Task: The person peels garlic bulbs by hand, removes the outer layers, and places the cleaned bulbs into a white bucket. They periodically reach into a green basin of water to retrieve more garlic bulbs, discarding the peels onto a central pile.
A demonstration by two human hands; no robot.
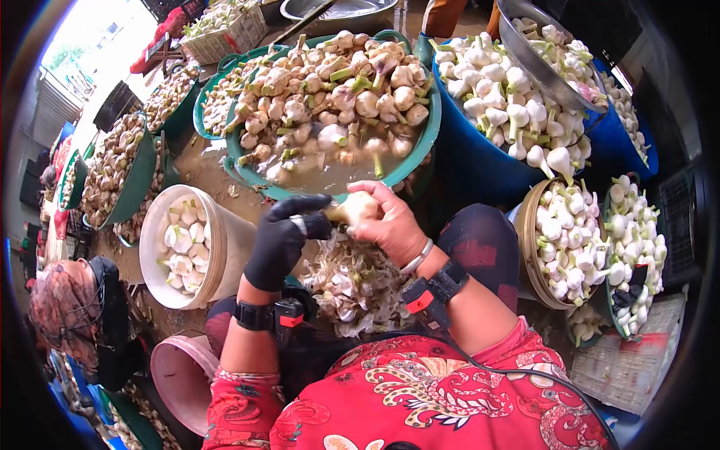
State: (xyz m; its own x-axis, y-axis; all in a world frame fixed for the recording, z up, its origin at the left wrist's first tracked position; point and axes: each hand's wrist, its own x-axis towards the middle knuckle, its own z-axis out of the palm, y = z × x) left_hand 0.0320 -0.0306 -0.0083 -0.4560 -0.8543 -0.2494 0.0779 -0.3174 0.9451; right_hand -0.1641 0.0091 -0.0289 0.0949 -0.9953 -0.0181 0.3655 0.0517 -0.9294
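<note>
A garlic bulb is held up in front of me between both hands. My right hand, bare, grips the bulb's right side with curled fingers. My left hand, in a black glove with a pale band round one finger, is closed at the bulb's left, narrow end; whether a small tool is in it I cannot make out. Below the hands lies a heap of garlic skins and trimmings. Just beyond them stands a green tub of unpeeled, dirty bulbs in murky water.
To the left, a white bucket holds peeled bulbs, near a pink bucket. A blue tub of white bulbs, with a metal basin on it, and a tan bucket stand right. Another person sits at left.
</note>
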